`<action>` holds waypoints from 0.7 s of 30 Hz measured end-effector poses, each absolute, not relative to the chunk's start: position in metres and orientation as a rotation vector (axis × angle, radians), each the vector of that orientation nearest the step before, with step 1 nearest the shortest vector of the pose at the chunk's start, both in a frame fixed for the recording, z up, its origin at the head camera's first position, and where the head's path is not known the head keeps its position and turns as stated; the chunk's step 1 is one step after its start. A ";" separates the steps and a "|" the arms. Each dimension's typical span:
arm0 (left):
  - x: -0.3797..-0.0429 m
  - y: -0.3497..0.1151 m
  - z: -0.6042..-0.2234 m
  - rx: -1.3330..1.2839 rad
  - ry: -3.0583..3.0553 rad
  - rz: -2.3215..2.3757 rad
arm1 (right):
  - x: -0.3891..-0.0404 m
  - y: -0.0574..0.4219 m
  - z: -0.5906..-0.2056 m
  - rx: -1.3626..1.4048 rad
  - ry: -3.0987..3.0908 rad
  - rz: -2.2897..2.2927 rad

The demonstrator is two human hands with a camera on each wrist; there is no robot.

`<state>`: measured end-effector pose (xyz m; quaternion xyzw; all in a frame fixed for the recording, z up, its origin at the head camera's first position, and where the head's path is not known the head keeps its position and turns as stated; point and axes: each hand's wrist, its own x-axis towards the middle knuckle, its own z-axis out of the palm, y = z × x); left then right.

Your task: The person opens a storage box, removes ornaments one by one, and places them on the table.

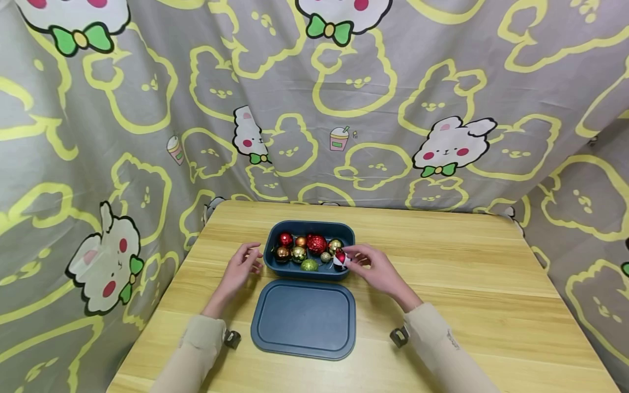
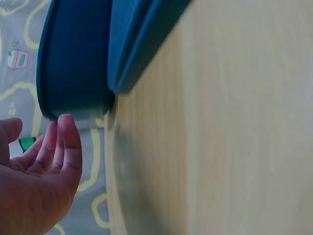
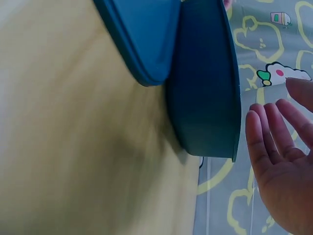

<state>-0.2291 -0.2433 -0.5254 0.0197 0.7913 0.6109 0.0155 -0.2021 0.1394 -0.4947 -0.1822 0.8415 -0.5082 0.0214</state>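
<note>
A dark blue box [image 1: 308,272] holds several shiny Christmas balls, among them a red glittery ball [image 1: 316,244], a gold ball [image 1: 298,254] and a green ball [image 1: 309,265]. A red and white ornament [image 1: 340,257] lies at its right end. My right hand [image 1: 372,266] is at that end, fingertips close by this ornament; the right wrist view shows its fingers loosely bent, thumb apart, nothing between them. On the other side, my left hand [image 1: 242,262] has its relaxed fingertips beside the box's left wall. The blue lid [image 1: 303,319] lies flat in front of the box.
The wooden table [image 1: 467,273] extends to both sides of the box. Behind it hangs a grey curtain [image 1: 295,82] with yellow outlines and white cartoon animals. Beige sleeves [image 1: 203,335] cover my forearms, and a dark wrist device [image 1: 399,336] sits at each cuff.
</note>
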 end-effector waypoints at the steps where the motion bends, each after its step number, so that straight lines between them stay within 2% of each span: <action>1: -0.229 -0.241 -0.526 0.060 2.451 1.910 | -0.207 0.137 -0.494 -0.560 2.613 -1.575; 12: -0.225 -0.228 -0.532 0.057 2.481 1.917 | -0.245 0.099 -0.492 -0.603 2.654 -1.525; 21: -0.227 -0.226 -0.536 0.049 2.462 1.941 | -0.263 0.071 -0.504 -0.588 2.737 -1.408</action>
